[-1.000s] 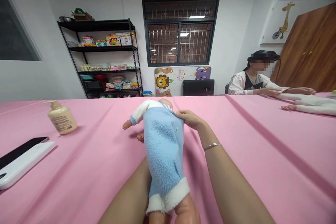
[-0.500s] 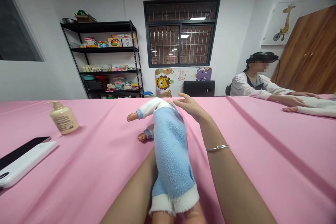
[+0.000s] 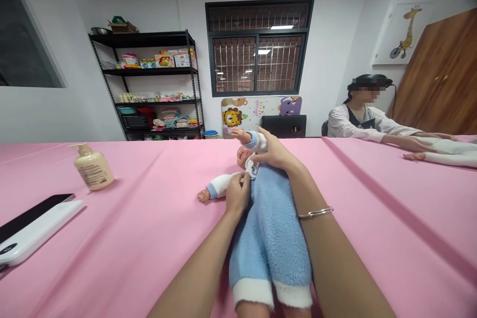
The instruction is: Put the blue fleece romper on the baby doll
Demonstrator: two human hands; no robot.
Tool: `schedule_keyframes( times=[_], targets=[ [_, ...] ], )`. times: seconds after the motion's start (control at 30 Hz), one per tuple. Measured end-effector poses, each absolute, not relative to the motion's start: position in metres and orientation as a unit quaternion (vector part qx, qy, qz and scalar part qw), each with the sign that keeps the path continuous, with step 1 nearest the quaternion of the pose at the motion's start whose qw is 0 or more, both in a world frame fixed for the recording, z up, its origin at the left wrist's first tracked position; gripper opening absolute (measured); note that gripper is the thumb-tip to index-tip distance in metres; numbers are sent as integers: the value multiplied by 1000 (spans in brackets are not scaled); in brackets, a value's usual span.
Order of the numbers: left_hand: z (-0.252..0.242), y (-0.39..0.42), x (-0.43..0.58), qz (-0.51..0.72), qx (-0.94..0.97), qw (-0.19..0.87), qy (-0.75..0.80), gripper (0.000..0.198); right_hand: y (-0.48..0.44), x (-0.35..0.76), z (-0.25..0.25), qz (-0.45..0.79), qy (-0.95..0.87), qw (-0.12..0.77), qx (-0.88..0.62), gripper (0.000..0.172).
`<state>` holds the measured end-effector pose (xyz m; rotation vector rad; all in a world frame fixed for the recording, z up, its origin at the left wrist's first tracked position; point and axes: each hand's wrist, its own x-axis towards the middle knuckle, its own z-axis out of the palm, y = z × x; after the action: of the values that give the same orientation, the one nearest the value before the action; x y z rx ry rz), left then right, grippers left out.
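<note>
A baby doll lies on its back on the pink-covered table, dressed in a blue fleece suit with white cuffs and white sleeves. My left hand rests on the doll's chest, its fingers pinched at the suit's neck. My right hand is curled over the doll's shoulder, beside a small white collar piece. Both of my forearms run along the suit's sides. The doll's bare feet reach the bottom of the picture, partly cut off.
A cream pump bottle and a phone on a white case stand at the left. On the right, a seated person has both hands on a white-clad doll. A black shelf of toys stands behind.
My left hand has come in from below and now sits on the doll's chest. My right hand has closed down onto the shoulder. The doll's upper arm has swung up beside its head.
</note>
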<state>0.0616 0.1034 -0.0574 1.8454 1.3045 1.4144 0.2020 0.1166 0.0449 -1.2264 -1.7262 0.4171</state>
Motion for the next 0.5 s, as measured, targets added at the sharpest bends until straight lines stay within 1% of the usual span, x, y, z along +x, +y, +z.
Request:
schedule_keyframes(
  times=[0.07, 0.13, 0.2, 0.23, 0.3, 0.4, 0.5],
  targets=[
    [-56, 99, 61, 461, 659, 201, 560, 37, 120, 211, 37, 159, -690, 453, -542, 97],
    [-55, 95, 61, 393, 652, 173, 625, 40, 122, 219, 29, 177, -673, 415, -586, 93],
    [-53, 93, 62, 356, 651, 155, 652, 43, 125, 226, 21, 200, -650, 371, -632, 86],
    [-53, 92, 63, 357, 651, 157, 651, 45, 127, 228, 16, 203, -637, 355, -653, 84],
    [-53, 95, 65, 389, 645, 191, 629, 50, 131, 232, 6, 199, -615, 343, -681, 83],
    [-54, 104, 63, 477, 600, 280, 578, 59, 141, 235, -12, 220, -597, 362, -681, 86],
    [-53, 116, 52, 562, 526, 321, 552, 58, 151, 235, -29, 266, -573, 404, -661, 83]
  ],
)
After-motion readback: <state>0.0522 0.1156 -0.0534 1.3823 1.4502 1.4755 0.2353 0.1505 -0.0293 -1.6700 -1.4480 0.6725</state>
